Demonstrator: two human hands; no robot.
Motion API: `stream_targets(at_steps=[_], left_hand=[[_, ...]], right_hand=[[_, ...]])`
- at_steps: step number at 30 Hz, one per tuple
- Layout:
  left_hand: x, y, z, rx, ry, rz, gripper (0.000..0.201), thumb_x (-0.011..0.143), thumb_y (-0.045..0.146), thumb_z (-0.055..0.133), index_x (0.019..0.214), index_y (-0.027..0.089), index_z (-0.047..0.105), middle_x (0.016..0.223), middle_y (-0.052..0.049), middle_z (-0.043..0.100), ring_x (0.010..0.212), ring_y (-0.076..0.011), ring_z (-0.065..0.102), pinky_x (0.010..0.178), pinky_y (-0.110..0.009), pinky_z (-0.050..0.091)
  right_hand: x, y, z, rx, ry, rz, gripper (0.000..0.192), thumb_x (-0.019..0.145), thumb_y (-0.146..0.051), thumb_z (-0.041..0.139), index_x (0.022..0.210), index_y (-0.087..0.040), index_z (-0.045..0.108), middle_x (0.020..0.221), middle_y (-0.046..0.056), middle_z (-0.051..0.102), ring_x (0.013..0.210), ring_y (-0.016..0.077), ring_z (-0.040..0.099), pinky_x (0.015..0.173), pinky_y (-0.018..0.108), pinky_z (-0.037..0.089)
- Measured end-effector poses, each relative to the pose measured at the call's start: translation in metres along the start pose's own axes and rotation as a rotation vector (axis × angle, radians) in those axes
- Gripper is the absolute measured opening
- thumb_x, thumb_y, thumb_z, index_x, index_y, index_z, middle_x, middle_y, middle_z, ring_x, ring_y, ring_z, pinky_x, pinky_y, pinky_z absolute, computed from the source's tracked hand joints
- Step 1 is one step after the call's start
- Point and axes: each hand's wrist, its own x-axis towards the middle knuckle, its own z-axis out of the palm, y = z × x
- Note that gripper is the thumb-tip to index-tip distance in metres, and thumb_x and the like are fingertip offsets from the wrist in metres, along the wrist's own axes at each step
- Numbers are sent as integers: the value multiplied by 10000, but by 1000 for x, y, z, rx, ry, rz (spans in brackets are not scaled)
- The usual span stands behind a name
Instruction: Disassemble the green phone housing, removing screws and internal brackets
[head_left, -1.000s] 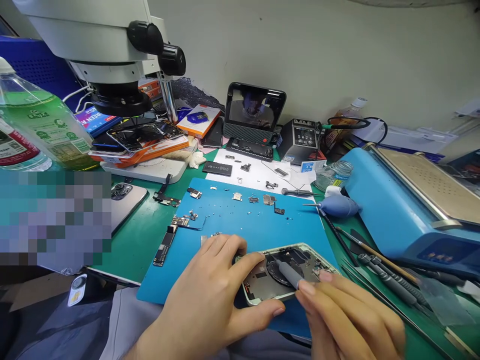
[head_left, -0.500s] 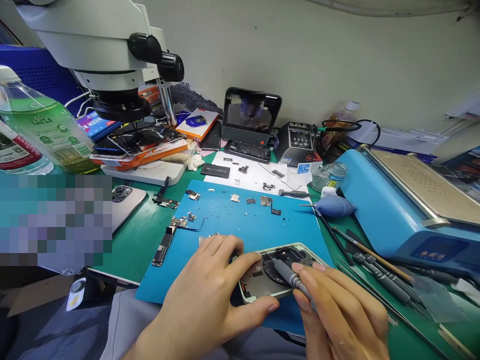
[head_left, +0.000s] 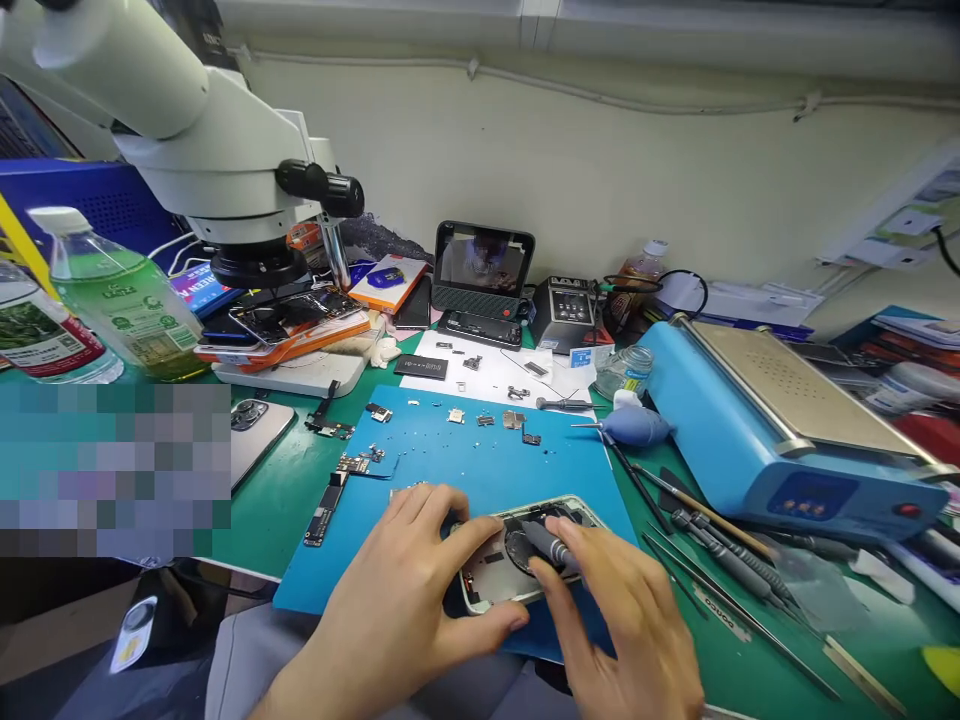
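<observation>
over the near edge of the mat (head_left: 525, 470), the frame (head_left: 491, 582) is gripped at one end by the left hand (head_left: 420, 560), thumb opposite curled fingers, and the driver (head_left: 552, 545) is pinched by the right hand (head_left: 622, 590) above the disc (head_left: 516, 550). the frame seems partly stripped: a board (head_left: 324, 510) is laid along the mat's left edge, the disc is left inside.

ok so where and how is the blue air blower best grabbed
I'd take the blue air blower by its round bulb, from above: the bulb is its fattest part, while the thin nozzle points left over the blue mat and offers little hold. The blue machine stands close on the right, so that side looks tight.
</observation>
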Motion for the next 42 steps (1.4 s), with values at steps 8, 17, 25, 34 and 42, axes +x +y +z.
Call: stream_targets(at_steps=[8, 17, 25, 34, 42], left_hand=[[-11, 2, 7, 241, 116, 128, 635, 796, 360, 982, 1342, 219, 691, 1264, -159, 695, 1105, -409, 679, 921, -610, 577], [-12, -6, 24, 174, 286, 102, 436, 1007, 600, 721, 1296, 274, 701, 1282, -84, 761, 1196, -363, 679, 988, -514, 546], [-13, -7, 17, 201, 331, 153, 515, 1064, 689, 524, 1285, 272, 732, 1308, -87, 767, 1213, -331, 687, 1015, -484, 514], [2, -2, -6, -419, 312, -25, 271, 1078, 247, 695, 1333, 327, 738, 1047, 28, 818, 846, -135, 758, 769, -225, 609], [11, -1, 1, -674, 305, -146, 174, 991, 207, 796, 1088, 323, 883, 1007, 17, 880, 870, -186, 828, 780, -241, 652]], right_hand=[[13, -9, -2, 451, 158, 718, 174, 1006, -207, 730, 1095, -279, 599, 1200, 52, 825, 997, 206, 842, 838, 282, 694], [24, -7, 24, 367, -158, 682, 152, 1096, -337, 537, 1115, -325, 687, 1220, 7, 831, 992, 170, 830, 791, 225, 659], [25, -10, 20, 580, -137, 912, 228, 1062, -479, 609, 1138, -290, 711, 1288, 75, 799, 1081, 232, 806, 903, 315, 663], [43, -14, 11, 1070, 172, 1320, 692, 888, -476, 861, 1497, -338, 562, 1058, 26, 745, 690, 168, 718, 636, 317, 639], [43, -21, 20, 1100, 198, 1305, 656, 911, -439, 848, 1488, -340, 552, 1025, 13, 707, 646, 146, 654, 554, 298, 591]])
